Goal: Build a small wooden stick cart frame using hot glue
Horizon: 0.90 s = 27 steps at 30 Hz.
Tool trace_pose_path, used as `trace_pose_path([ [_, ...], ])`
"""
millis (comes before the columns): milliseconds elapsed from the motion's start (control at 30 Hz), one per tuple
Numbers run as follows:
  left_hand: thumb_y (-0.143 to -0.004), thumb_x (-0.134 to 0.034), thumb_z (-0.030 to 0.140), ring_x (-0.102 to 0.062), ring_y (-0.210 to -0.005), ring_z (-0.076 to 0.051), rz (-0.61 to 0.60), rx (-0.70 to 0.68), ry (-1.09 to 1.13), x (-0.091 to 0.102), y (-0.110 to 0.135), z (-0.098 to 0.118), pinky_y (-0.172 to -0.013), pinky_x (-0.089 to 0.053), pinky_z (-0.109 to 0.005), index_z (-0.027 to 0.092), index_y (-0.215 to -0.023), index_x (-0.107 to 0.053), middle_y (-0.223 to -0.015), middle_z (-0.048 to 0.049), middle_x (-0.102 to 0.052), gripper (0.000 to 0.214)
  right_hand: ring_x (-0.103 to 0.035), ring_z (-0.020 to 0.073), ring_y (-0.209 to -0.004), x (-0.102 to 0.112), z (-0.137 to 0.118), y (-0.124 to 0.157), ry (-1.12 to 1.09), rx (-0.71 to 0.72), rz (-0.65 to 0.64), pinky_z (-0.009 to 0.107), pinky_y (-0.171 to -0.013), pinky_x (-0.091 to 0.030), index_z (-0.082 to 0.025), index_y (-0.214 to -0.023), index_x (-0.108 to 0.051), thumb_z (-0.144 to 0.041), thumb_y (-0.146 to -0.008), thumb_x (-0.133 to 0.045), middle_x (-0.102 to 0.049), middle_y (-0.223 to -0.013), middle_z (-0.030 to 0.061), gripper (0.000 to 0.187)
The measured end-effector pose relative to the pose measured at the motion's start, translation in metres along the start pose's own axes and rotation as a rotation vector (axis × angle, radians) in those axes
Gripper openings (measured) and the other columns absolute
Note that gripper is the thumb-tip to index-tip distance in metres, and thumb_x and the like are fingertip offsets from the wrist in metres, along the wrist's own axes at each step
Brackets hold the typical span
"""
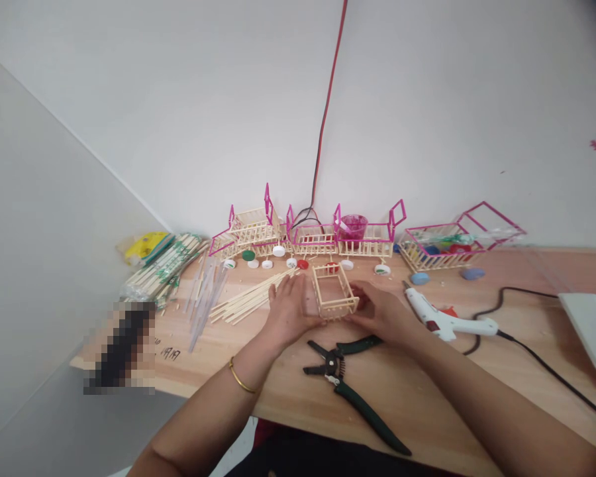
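A small open box frame of pale wooden sticks [332, 306] stands on the table between my hands. My left hand [289, 310] is at its left side, fingers stretched out over the tabletop and thumb reaching to the frame's near lower corner. At the opposite side, my right hand [380, 310] has its thumb and fingers closed about the near right corner; the fingertips are partly hidden. Just in front of the frame lie green-handled pliers [332, 364], jaws apart. Loose wooden sticks [251, 298] are spread beyond my left hand.
Stick carts with pink edging [365, 248] and bottle-cap wheels line the wall, one holding a pink cup [353, 228]. A white glue gun [442, 321] with a black cord lies right. Clear glue sticks [206, 305] and bagged sticks [166, 268] lie left.
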<state>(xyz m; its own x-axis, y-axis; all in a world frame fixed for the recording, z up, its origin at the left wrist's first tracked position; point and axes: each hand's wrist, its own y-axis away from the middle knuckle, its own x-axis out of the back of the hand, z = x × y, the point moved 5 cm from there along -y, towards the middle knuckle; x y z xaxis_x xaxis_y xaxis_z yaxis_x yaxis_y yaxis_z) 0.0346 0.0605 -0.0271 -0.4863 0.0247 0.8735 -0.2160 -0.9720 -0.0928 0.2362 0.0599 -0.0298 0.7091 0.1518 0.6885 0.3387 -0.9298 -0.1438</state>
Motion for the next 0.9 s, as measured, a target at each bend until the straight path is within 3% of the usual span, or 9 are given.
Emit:
trace_pose_path([
  [133,-0.055,-0.081,0.044,-0.027,-0.136,-0.035,0.038,-0.086,0.044,0.003,0.001,0.006,-0.108,-0.014,-0.056,0.02,-0.138,-0.033,-0.143,-0.0163,-0.039,0.098,-0.063,0.0227,-0.085,0.0,-0.001,0.0,0.006,-0.01,0.003,0.037,-0.077,-0.05,-0.019,-0.121,-0.05,-0.029,-0.073,-0.066,-0.067,-0.102,0.0085,0.051],
  [300,-0.066,-0.076,0.032,-0.05,-0.118,-0.028,0.061,-0.235,0.168,0.003,0.005,0.015,-0.106,-0.027,-0.051,0.02,-0.128,-0.045,-0.126,-0.0112,-0.057,0.07,-0.063,0.0205,-0.08,0.003,-0.004,0.001,-0.009,0.018,0.025,0.034,-0.073,-0.049,-0.021,-0.112,-0.053,-0.028,-0.075,-0.063,-0.067,-0.093,0.0049,0.039],
  [500,-0.072,-0.069,0.021,-0.052,-0.117,-0.024,0.081,-0.221,0.341,-0.002,0.007,0.011,-0.101,-0.041,-0.04,0.019,-0.13,-0.045,-0.127,-0.0099,-0.056,0.062,-0.064,0.0192,-0.081,0.004,-0.005,0.001,-0.03,0.01,0.035,0.032,-0.074,-0.049,-0.02,-0.112,-0.05,-0.028,-0.076,-0.063,-0.067,-0.1,0.0057,0.039],
  [700,-0.071,-0.067,0.017,-0.053,-0.116,-0.025,0.016,-0.208,0.316,-0.004,0.006,0.012,-0.101,-0.041,-0.041,0.019,-0.131,-0.043,-0.128,-0.0103,-0.056,0.064,-0.063,0.0215,-0.079,0.0,-0.001,0.0,0.053,-0.052,-0.045,0.032,-0.069,-0.048,-0.019,-0.106,-0.054,-0.03,-0.073,-0.065,-0.067,-0.092,0.0055,0.036],
  [900,-0.071,-0.065,0.014,-0.055,-0.113,-0.024,0.0,-0.187,0.343,-0.002,0.006,0.012,-0.099,-0.043,-0.04,0.02,-0.132,-0.041,-0.125,-0.0091,-0.057,0.066,-0.062,0.0216,-0.081,0.004,-0.006,0.0,0.088,0.0,0.004,0.033,-0.071,-0.046,-0.019,-0.1,-0.056,-0.031,-0.074,-0.065,-0.067,-0.092,0.006,0.03],
])
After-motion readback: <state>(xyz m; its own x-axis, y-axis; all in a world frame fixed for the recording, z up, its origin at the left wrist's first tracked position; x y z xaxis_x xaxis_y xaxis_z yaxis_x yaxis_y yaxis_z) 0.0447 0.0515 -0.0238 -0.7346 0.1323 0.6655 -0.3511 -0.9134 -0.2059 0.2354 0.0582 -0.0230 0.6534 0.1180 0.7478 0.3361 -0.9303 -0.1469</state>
